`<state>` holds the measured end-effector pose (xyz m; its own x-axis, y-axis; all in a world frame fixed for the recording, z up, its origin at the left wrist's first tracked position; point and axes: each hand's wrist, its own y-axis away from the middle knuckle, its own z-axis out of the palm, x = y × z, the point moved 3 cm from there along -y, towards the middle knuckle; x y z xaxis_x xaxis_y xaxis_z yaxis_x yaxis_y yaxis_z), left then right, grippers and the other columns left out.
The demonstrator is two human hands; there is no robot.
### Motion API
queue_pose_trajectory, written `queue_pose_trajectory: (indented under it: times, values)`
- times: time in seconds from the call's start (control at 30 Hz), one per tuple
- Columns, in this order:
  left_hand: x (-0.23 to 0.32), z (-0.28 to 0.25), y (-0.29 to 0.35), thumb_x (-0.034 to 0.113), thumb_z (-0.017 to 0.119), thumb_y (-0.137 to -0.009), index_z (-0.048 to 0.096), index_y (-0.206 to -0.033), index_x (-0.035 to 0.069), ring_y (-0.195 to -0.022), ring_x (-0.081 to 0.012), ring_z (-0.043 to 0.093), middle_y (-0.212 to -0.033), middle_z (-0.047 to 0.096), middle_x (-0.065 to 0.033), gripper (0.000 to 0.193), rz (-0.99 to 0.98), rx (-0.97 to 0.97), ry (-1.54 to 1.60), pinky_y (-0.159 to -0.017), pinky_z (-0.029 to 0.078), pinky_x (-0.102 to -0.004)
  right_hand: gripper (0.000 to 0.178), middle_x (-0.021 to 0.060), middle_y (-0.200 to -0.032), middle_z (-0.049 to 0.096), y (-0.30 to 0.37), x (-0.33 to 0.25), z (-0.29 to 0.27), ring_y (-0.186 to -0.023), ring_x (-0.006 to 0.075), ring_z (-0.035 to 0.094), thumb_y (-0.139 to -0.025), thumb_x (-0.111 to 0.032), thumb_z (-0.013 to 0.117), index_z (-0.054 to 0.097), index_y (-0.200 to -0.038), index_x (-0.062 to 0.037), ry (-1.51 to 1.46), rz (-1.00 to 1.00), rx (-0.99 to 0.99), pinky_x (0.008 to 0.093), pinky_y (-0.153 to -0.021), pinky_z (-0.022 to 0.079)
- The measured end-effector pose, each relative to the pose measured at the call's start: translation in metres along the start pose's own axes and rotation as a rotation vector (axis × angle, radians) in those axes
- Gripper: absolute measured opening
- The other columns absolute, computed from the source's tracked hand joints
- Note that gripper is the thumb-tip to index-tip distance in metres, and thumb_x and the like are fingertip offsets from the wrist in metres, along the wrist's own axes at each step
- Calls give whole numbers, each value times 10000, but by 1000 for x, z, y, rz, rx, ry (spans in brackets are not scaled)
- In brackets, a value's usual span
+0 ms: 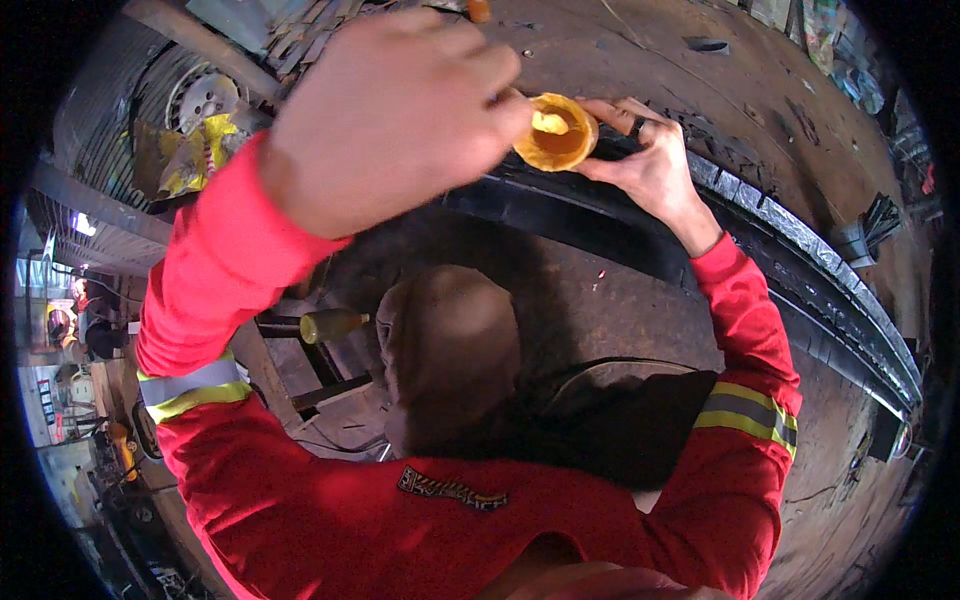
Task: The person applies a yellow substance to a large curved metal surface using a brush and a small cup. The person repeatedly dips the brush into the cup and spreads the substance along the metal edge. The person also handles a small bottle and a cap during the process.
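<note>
Right hand (645, 165) holds yellow-orange, round, open-mouthed container (558, 150) by right wall, fingers part-spread around it, seemingly steadying it with mouth clear. Pale yellow lump (550, 122) inside. Container held near edge of long black strip (820, 290). Left hand (400, 120) at rim, fingers curled, blurred; grasp cannot be told.

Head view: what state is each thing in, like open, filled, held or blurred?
Yellow cup: open-topped, with a pale yellow lump within its mouth.
Right hand: gripping the cup.
Left hand: blurred, at the cup's rim in this view; grip unclear.
Grey container: dark rods sticking out.
Yellowish bottle: capped or not, cannot tell.
</note>
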<state>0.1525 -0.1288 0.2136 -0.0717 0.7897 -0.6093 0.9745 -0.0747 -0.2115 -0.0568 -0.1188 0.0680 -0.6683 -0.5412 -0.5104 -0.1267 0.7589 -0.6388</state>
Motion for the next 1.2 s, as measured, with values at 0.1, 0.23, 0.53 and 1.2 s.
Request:
queue_pose_trajectory:
  times: [0.1,0.23,0.53,1.2]
  values:
    - [18,23,-11,164,580,-730,601,-779,106,-751,-180,594,-750,553,-23,79,24,-92,-24,-650,457,-310,581,141,-970,676,-1,-4,1,-880,271,650,-571,-154,849,661,-1108,-36,-16,-22,-9,332,-839,500]
    - [7,52,-18,169,625,-750,616,-807,74,-788,-238,616,-777,612,-41,111,-56,-214,218,-666,460,-362,582,149,-969,673,7,0,3,-892,272,647,-581,-156,844,655,-1116,-27,1,23,-43,337,-850,495]
    - [-27,125,66,204,639,-874,650,-929,19,-773,-70,519,-772,585,4,193,-704,-93,1309,-675,413,-264,566,139,-951,690,9,5,14,-864,188,655,-622,-171,843,645,-1124,0,-40,299,-64,306,-857,493]
    - [-24,107,152,177,553,-922,584,-876,13,-554,-69,349,-628,429,14,173,-1157,715,1636,-513,266,-228,506,107,-939,705,17,37,28,-829,106,649,-655,-157,847,653,-1065,67,-232,495,74,260,-791,509]
